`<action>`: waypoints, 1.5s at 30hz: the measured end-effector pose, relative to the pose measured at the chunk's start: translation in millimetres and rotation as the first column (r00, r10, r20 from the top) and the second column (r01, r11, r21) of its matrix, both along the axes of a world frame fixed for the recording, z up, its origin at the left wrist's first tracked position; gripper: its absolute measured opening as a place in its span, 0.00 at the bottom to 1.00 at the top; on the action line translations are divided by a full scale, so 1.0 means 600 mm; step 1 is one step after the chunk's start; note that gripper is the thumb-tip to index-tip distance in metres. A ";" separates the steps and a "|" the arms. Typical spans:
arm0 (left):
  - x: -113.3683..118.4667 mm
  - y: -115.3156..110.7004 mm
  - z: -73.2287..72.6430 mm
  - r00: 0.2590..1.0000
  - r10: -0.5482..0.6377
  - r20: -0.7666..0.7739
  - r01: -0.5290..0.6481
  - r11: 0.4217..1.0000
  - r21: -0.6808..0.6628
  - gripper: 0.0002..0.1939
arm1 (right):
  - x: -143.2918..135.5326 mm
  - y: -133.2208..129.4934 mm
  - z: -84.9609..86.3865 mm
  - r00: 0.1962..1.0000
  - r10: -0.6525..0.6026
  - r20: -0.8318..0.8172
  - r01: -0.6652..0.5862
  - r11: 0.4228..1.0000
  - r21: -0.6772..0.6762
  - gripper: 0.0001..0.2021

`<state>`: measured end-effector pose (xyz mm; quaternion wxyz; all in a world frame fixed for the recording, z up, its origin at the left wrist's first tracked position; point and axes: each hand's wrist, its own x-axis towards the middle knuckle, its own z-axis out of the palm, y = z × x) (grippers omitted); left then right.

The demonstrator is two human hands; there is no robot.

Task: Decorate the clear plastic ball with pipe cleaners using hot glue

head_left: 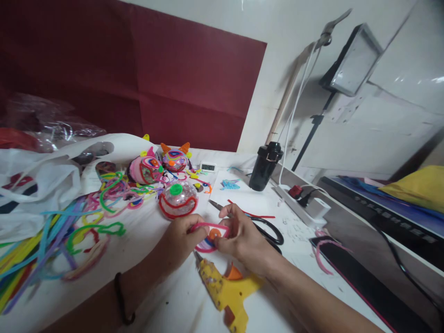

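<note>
My left hand [182, 237] pinches the left side of an eye-shaped pipe-cleaner piece [210, 226] with a pink outline. Its inside shows white, blue and an orange round centre [214, 233]. The fingers of my right hand [243, 231] close on the piece's right side, near that centre. Just beyond my hands sits a clear rounded container [189, 194] with a green cap [175, 189] and a curved red pipe cleaner on its front. Below the piece lies a yellow glue gun [225, 286], nozzle towards my hands. Black-handled scissors [277, 231] lie partly hidden behind my right hand.
Loose pipe cleaners [45, 245] spread over the left side, near a white plastic bag [52, 180]. Two decorated animal heads [147, 169] stand at the back, near a small digital clock [208, 167]. A black bottle [264, 169] and power strip [301, 206] are at right.
</note>
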<state>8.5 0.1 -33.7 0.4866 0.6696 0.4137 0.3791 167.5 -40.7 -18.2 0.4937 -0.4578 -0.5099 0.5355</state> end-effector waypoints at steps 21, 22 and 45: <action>0.000 -0.004 0.010 0.998 -0.063 0.021 0.066 0.989 -0.135 0.09 | -0.007 -0.004 0.020 0.992 -0.045 -0.121 0.042 0.999 -0.026 0.26; 0.000 -0.004 0.009 0.998 -0.061 0.017 0.062 0.989 -0.133 0.09 | -0.007 -0.005 0.020 0.991 -0.046 -0.125 0.043 0.999 -0.028 0.26; 0.001 0.003 0.004 0.998 -0.045 0.051 0.053 0.985 -0.165 0.12 | -0.005 0.000 0.001 0.983 -0.033 -0.179 0.033 0.999 0.000 0.26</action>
